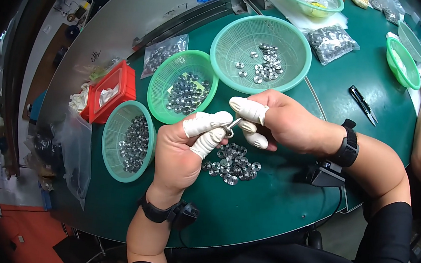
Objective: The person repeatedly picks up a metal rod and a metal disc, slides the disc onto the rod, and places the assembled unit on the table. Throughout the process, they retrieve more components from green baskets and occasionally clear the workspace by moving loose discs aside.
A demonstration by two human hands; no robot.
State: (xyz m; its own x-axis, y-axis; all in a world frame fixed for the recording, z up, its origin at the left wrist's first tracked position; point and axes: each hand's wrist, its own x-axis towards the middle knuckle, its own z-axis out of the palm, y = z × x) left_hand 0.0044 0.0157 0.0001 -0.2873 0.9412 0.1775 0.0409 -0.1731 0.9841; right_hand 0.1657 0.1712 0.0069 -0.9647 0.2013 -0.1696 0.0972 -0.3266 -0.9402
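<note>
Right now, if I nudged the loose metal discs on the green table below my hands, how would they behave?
The loose metal discs would probably slide more than roll, since most seem to lie flat on the smooth-looking green table. Their shiny metal look suggests they're stiff and unlikely to bend. The heap may spread, because several overlap.

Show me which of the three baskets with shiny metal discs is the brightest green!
The middle basket, just beyond the left hand. It is vivid green; the larger right basket and the left basket are paler, more bluish.
</note>
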